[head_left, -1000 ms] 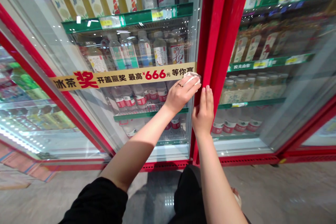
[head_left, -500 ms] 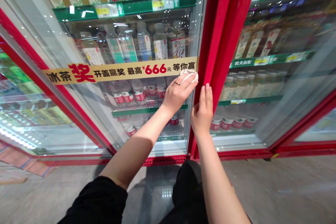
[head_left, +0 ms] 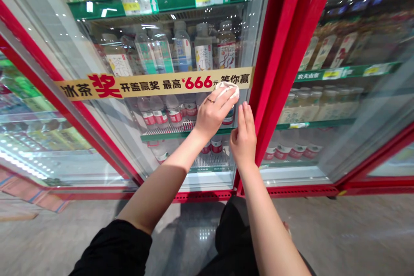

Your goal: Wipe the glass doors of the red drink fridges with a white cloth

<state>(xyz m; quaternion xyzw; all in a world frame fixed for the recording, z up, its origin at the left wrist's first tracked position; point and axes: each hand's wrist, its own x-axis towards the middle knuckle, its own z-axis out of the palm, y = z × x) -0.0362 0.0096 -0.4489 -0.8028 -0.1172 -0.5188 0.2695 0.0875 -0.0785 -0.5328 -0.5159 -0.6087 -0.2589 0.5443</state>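
My left hand presses a crumpled white cloth against the glass door of a drinks fridge. The cloth overlaps the lower edge of a yellow banner sticker near its right end. A ring shows on one finger of this hand. Lower and to the right, my right hand lies with straight fingers along the door's right edge, beside the red door frame. It holds nothing. Behind the glass, bottles with red-and-white labels stand on a shelf, partly hidden by my left hand and arm.
A second red-framed fridge door with shelves of bottles is on the right, and another fridge stands at the left. Reddish boxes lie on the grey floor at lower left. My dark-clad leg is close below.
My left hand has slid the cloth leftward across the glass, away from the banner's right end. My right hand has shifted left from the red frame towards the glass. The view moved slightly.
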